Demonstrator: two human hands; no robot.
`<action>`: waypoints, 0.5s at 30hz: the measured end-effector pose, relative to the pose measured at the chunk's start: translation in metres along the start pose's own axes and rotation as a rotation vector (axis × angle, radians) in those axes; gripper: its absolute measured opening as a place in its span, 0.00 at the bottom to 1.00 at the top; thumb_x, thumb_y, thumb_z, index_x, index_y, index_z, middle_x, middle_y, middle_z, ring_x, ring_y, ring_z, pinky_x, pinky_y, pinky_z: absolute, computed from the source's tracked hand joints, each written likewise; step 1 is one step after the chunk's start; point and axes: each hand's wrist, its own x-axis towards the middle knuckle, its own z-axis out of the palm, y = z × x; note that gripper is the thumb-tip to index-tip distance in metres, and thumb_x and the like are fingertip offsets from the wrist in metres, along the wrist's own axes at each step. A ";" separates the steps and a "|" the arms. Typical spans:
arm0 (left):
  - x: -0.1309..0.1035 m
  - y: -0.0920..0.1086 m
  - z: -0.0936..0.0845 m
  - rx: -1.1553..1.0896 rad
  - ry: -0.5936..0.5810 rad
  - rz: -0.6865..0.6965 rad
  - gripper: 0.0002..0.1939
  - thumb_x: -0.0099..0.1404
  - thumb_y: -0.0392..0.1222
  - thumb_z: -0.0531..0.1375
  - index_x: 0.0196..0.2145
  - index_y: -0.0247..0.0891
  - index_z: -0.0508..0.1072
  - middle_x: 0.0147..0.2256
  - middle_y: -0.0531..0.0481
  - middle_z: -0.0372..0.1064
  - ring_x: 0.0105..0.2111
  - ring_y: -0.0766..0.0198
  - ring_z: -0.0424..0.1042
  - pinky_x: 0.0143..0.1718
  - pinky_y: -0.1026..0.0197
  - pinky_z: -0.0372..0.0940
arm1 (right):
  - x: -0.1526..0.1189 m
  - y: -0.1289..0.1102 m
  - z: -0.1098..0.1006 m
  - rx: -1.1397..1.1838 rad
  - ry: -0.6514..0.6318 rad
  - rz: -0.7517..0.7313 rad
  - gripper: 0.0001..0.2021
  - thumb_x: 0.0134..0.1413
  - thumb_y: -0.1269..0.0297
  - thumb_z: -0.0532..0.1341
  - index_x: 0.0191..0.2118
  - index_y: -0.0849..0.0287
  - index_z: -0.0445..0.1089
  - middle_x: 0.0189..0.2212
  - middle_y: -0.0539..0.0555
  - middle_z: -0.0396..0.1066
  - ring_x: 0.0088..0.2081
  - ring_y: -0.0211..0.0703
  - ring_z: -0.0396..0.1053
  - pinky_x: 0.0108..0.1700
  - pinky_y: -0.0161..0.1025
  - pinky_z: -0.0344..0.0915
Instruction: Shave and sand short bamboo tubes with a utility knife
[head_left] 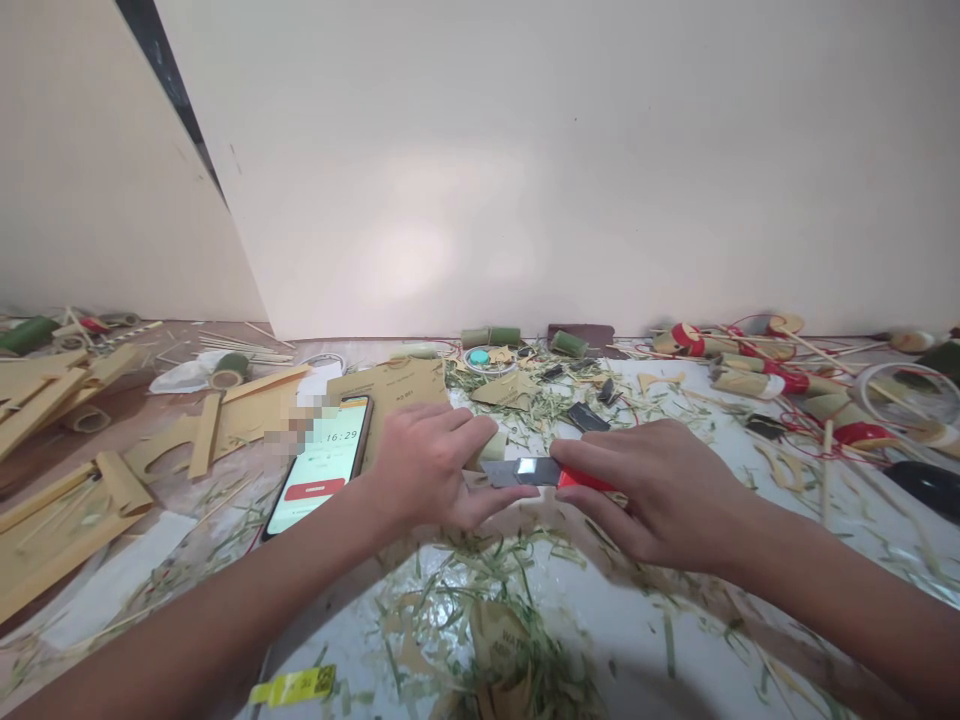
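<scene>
In the middle of the head view, my left hand is closed round a short pale bamboo piece, mostly hidden by the fingers. My right hand grips the red handle of a cutter knife. The knife's dark blade points left and lies against the bamboo piece, with my left thumb stretched along its near side. Green shavings are scattered on the white surface below both hands. Behind my left hand lies a brown sandpaper sheet.
A phone lies lit beside my left forearm. Cardboard pieces cover the left side. Bamboo tubes stand near the wall. At right are red-trimmed bamboo pieces, a tape roll and a black object.
</scene>
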 end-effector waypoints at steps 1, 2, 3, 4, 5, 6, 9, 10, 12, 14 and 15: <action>0.000 0.000 0.000 -0.005 -0.011 -0.023 0.27 0.59 0.67 0.55 0.27 0.39 0.72 0.18 0.53 0.66 0.20 0.65 0.64 0.21 0.59 0.54 | 0.000 -0.001 0.000 -0.015 0.025 0.003 0.16 0.66 0.54 0.47 0.33 0.56 0.64 0.20 0.47 0.65 0.20 0.36 0.58 0.25 0.36 0.41; 0.001 0.000 0.000 -0.009 -0.018 -0.047 0.26 0.59 0.67 0.55 0.27 0.39 0.72 0.18 0.53 0.66 0.20 0.64 0.65 0.21 0.59 0.54 | 0.000 -0.002 0.001 -0.032 0.054 0.007 0.16 0.66 0.54 0.48 0.33 0.56 0.65 0.20 0.47 0.65 0.20 0.36 0.58 0.25 0.36 0.41; 0.001 0.000 0.000 -0.012 -0.026 -0.071 0.26 0.58 0.68 0.55 0.27 0.39 0.72 0.19 0.52 0.67 0.20 0.64 0.65 0.21 0.59 0.54 | 0.000 -0.003 0.001 -0.048 0.082 0.012 0.16 0.66 0.54 0.48 0.34 0.56 0.65 0.20 0.47 0.65 0.19 0.36 0.58 0.25 0.36 0.41; 0.001 0.000 0.000 -0.014 -0.033 -0.091 0.26 0.58 0.68 0.55 0.27 0.39 0.73 0.19 0.52 0.67 0.21 0.63 0.66 0.21 0.59 0.54 | 0.000 -0.004 0.001 -0.061 0.105 0.016 0.16 0.66 0.53 0.48 0.34 0.56 0.66 0.19 0.47 0.65 0.19 0.36 0.58 0.25 0.36 0.41; 0.002 0.000 0.000 -0.017 -0.036 -0.107 0.26 0.58 0.67 0.56 0.27 0.39 0.73 0.19 0.51 0.68 0.21 0.62 0.67 0.21 0.59 0.54 | 0.000 -0.003 0.002 -0.070 0.122 0.023 0.17 0.66 0.53 0.48 0.34 0.56 0.66 0.19 0.47 0.65 0.19 0.36 0.59 0.25 0.36 0.41; 0.002 0.000 0.000 -0.019 -0.031 -0.123 0.25 0.58 0.66 0.56 0.27 0.39 0.73 0.20 0.51 0.69 0.21 0.62 0.68 0.21 0.59 0.54 | 0.000 -0.002 0.002 -0.078 0.130 0.043 0.17 0.66 0.53 0.48 0.34 0.56 0.67 0.20 0.48 0.66 0.19 0.37 0.60 0.24 0.36 0.41; 0.003 -0.002 -0.002 -0.023 -0.007 -0.180 0.21 0.61 0.60 0.55 0.28 0.40 0.74 0.21 0.51 0.72 0.23 0.62 0.70 0.22 0.60 0.56 | 0.001 0.007 0.000 -0.123 0.140 0.207 0.17 0.65 0.51 0.47 0.37 0.55 0.68 0.19 0.48 0.68 0.18 0.38 0.60 0.23 0.35 0.42; 0.003 -0.002 -0.004 -0.028 -0.008 -0.202 0.20 0.62 0.59 0.55 0.28 0.40 0.74 0.22 0.51 0.73 0.24 0.61 0.71 0.23 0.59 0.57 | 0.002 0.012 -0.001 -0.134 0.148 0.284 0.17 0.65 0.51 0.47 0.37 0.55 0.68 0.18 0.48 0.68 0.17 0.39 0.60 0.23 0.35 0.42; 0.003 -0.001 -0.006 -0.059 -0.058 -0.231 0.23 0.60 0.63 0.55 0.29 0.40 0.74 0.24 0.50 0.73 0.26 0.59 0.72 0.25 0.58 0.60 | 0.003 0.022 -0.002 -0.115 0.180 0.404 0.17 0.65 0.51 0.47 0.36 0.56 0.67 0.15 0.47 0.64 0.17 0.40 0.59 0.22 0.35 0.45; 0.003 0.003 -0.006 -0.118 -0.157 -0.247 0.25 0.58 0.66 0.57 0.34 0.39 0.73 0.28 0.48 0.75 0.30 0.56 0.73 0.29 0.56 0.63 | 0.005 0.027 -0.004 -0.041 0.219 0.450 0.17 0.65 0.52 0.47 0.36 0.56 0.66 0.14 0.47 0.62 0.17 0.41 0.60 0.22 0.35 0.48; 0.003 0.006 -0.005 -0.154 -0.209 -0.260 0.26 0.57 0.65 0.58 0.38 0.39 0.73 0.32 0.47 0.76 0.33 0.54 0.74 0.32 0.54 0.65 | 0.005 0.029 -0.004 0.002 0.233 0.448 0.17 0.65 0.52 0.46 0.37 0.57 0.66 0.14 0.47 0.61 0.18 0.41 0.61 0.23 0.35 0.49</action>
